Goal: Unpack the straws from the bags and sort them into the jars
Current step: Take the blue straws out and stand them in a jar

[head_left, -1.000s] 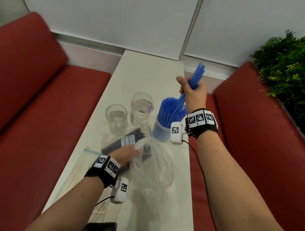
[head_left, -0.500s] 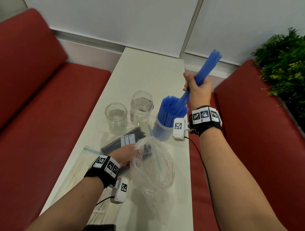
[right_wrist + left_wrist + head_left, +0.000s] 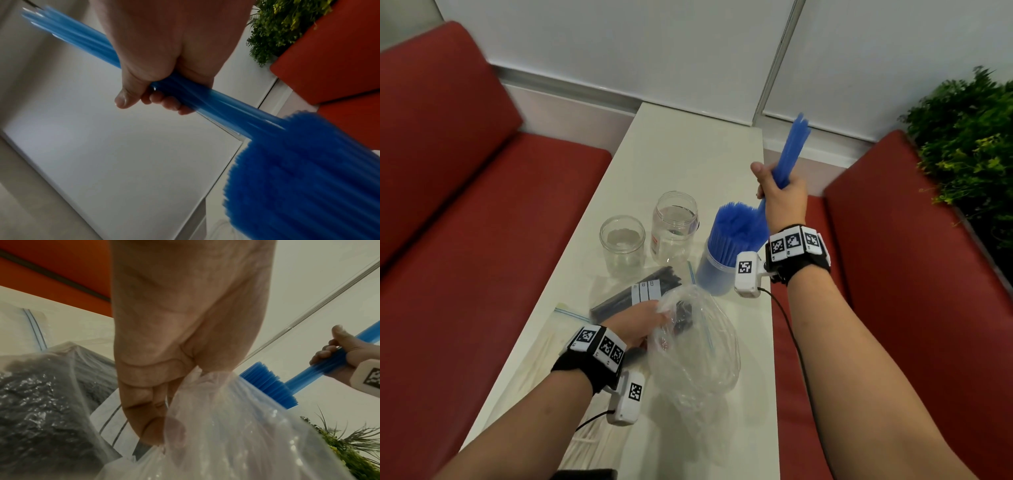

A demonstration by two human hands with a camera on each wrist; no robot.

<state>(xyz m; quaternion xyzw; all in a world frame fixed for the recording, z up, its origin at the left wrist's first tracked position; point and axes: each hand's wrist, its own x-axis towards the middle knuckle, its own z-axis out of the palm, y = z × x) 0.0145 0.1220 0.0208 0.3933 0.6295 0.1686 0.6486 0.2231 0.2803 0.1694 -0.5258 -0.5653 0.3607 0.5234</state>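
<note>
While our right hand [image 3: 784, 195] grips a bundle of blue straws [image 3: 792, 150] above the blue-filled jar [image 3: 714, 274], our left hand [image 3: 640, 320] pinches the clear bag [image 3: 695, 346], two glass jars [image 3: 622, 245] beside.

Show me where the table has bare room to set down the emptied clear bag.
The far table, between the two empty jars and the wall end, is bare. A narrow strip lies right of the clear bag by the table edge. The middle is crowded: jars, blue straw jar, bag of black straws. White straws fill the near left.
</note>
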